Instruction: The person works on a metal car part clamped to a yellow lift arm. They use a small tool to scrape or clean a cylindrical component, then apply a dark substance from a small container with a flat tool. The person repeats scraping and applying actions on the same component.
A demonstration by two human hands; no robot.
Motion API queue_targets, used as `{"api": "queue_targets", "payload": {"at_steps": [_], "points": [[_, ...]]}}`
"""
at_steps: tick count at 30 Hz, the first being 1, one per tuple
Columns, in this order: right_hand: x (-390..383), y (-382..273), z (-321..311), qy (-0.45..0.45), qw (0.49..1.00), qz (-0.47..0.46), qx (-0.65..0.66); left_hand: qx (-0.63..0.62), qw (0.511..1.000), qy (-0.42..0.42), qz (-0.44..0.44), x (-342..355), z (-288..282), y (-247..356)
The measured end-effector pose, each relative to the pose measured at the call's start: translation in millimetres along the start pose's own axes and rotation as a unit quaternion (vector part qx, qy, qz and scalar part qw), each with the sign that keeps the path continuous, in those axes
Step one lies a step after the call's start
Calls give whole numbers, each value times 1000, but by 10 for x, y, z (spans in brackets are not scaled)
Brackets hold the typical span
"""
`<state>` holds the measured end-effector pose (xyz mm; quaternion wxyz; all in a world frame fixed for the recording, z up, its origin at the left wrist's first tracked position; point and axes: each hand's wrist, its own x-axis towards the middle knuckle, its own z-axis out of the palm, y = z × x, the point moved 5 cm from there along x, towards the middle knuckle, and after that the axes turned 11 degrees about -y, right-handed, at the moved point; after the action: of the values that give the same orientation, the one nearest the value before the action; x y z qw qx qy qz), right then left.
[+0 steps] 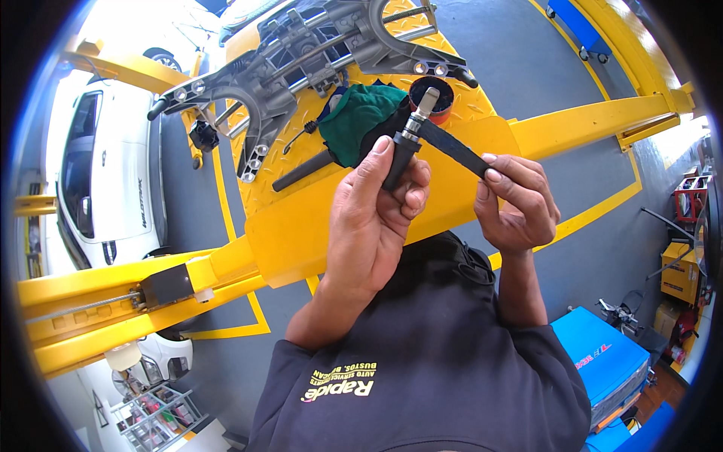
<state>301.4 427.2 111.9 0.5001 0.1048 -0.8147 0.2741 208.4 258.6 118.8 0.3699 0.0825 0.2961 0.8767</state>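
Note:
My left hand [367, 215] is closed around a black cylindrical piece [402, 160] with a bright metal collar and a flat, rounded metal tip pointing up and away. From beside the collar a dark flat strip [454, 149] runs out to the right. Its far end is pinched between the thumb and fingers of my right hand [520, 202]. How the strip meets the piece cannot be made out. Both hands are raised over the near edge of a yellow platform [301, 239]. Just beyond them lie a green cloth [363, 113] and a red round container [444, 114] with a dark inside.
A large grey metal clamp frame [275, 71] covers the platform's far part. A black bar [303, 172] lies near the cloth. Yellow lift arms [595, 120] extend to both sides. A white vehicle [120, 173] stands left, and a blue box [602, 361] sits at lower right.

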Motion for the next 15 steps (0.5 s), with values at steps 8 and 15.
{"api": "queue_targets", "payload": {"at_steps": [8,15], "points": [[-58,78,-47,32,998,21,47,-14,1000,-11,-23,23,8,-20],[25,-38,-79,11,1000,13,22,4,1000,-11,-13,-37,18,-48]]}}
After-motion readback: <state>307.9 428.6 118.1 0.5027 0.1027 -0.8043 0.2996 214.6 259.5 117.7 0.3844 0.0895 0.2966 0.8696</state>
